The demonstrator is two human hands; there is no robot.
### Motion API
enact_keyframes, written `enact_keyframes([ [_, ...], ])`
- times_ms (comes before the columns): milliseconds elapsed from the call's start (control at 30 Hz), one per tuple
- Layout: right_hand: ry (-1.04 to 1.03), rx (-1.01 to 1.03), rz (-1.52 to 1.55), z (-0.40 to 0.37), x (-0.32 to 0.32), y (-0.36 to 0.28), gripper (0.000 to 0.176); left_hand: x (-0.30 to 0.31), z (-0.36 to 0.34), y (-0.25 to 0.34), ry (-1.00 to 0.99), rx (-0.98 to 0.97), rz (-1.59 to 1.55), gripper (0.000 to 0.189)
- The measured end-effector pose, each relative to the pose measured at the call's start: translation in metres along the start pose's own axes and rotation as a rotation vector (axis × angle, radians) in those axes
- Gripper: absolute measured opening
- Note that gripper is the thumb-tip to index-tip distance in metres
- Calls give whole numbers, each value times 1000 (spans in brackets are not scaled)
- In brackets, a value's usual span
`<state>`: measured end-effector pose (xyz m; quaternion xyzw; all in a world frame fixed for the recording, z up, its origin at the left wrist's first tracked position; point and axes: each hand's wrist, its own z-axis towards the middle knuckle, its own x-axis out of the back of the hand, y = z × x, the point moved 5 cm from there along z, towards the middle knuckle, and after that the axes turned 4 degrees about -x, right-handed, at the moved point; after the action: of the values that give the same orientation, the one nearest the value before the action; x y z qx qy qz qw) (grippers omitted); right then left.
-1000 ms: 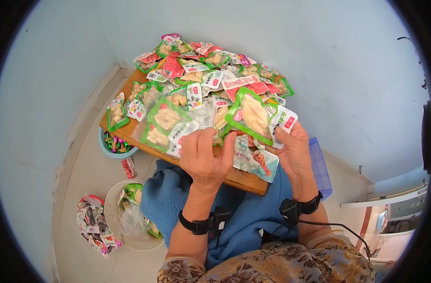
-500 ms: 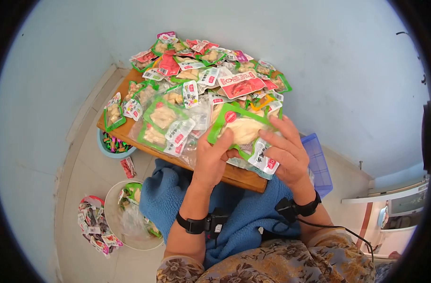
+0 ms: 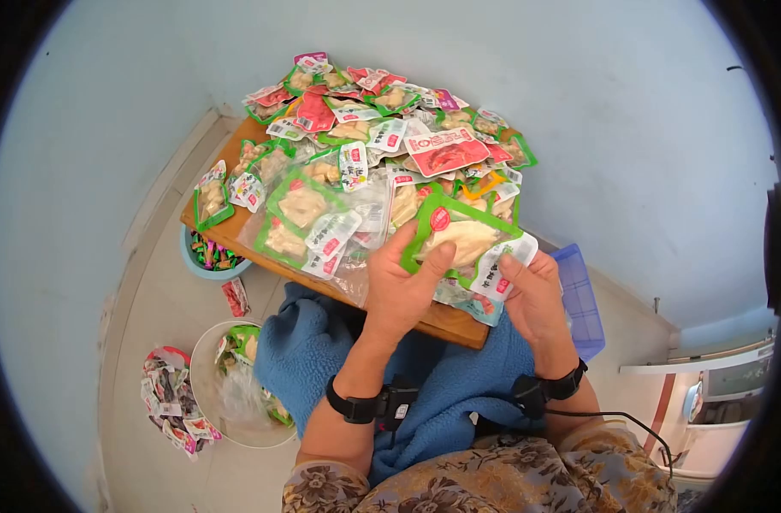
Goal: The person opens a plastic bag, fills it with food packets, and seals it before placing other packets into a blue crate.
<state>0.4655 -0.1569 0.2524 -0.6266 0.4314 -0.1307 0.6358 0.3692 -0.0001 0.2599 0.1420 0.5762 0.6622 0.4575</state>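
A green-edged snack packet (image 3: 463, 239) with pale food behind its clear window is held up over the table's near edge. My left hand (image 3: 405, 278) grips its left side, thumb across the front. My right hand (image 3: 536, 291) pinches its white, printed lower right end. Just left of the packet, a clear plastic bag (image 3: 356, 269) lies on the wooden table (image 3: 446, 325) with two similar green-edged packets (image 3: 302, 218) in or under it. Behind it spreads a heap of packets, among them a red and white packet (image 3: 446, 152).
A blue basin (image 3: 204, 267) of small wrapped pieces stands on the floor at left. Nearer are a white bucket (image 3: 204, 359) with packets and plastic, and a pile of packets (image 3: 170, 398). A blue plastic crate (image 3: 581, 299) stands right of the table.
The held packet has shifted slightly right and down. My right hand has slid from its right side to its lower right end; my left hand still grips the left side.
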Motion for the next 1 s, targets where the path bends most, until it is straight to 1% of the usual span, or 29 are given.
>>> enact_keyframes([
  [33, 46, 20, 38, 2, 1, -1, 21, -1, -2, -4, 1, 0, 1, 31],
  [67, 89, 41, 75, 4, 2, -2, 19, 3, -5, -3, 68, -147, 235, 30],
  [100, 86, 41, 75, 5, 6, -1, 19, 5, -7, 4, 134, -293, 470, 29],
  [133, 104, 59, 46, 6, 16, -1, 19, 8, -8, 5, 136, -293, 471, 29],
  [200, 123, 78, 18, 5, 25, -2, 18, 0, -17, 30, 162, -739, 1141, 35],
  [233, 148, 75, -14, 5, 27, -2, 18, -1, -17, 35, 162, -740, 1141, 35],
  [300, 174, 73, -47, 4, 29, -2, 18, 3, -11, 35, 217, -484, 1318, 41],
  [333, 185, 79, -68, 3, 29, -2, 18, 4, -12, 36, 217, -483, 1318, 41],
  [400, 197, 82, -87, 3, 28, -2, 19, 15, -10, 29, 233, -246, 1428, 42],
  [433, 190, 73, -85, 3, 27, 0, 19, 18, -11, 27, 229, -244, 1431, 42],
  [500, 183, 61, -82, 4, 22, 2, 19, 24, -11, 13, 156, -165, 1536, 29],
  [533, 177, 62, -97, 4, 17, 1, 18, 25, -11, 8, 154, -162, 1537, 29],
  [600, 170, 61, -109, 4, 9, 0, 17, 25, -13, 5, 203, -216, 1575, 20],
  [633, 145, 52, -127, 4, 5, 0, 17, 24, -12, 5, 202, -214, 1577, 20],
  [700, 119, 42, -145, 6, 3, 1, 16, 26, -11, 7, 243, -206, 1459, 14],
  [733, 110, 39, -163, 6, 2, 3, 16, 27, -10, 6, 244, -205, 1461, 14],
  [800, 99, 37, -182, 7, 0, 4, 16, 26, -9, 10, 303, -387, 1466, 13],
  [933, 66, 19, -122, 12, -18, 7, 15, 26, -9, 10, 339, -468, 1423, 13],
  [1000, 62, 21, -119, 15, -24, 10, 14, 25, -10, 10, 344, -518, 1347, 15],
])
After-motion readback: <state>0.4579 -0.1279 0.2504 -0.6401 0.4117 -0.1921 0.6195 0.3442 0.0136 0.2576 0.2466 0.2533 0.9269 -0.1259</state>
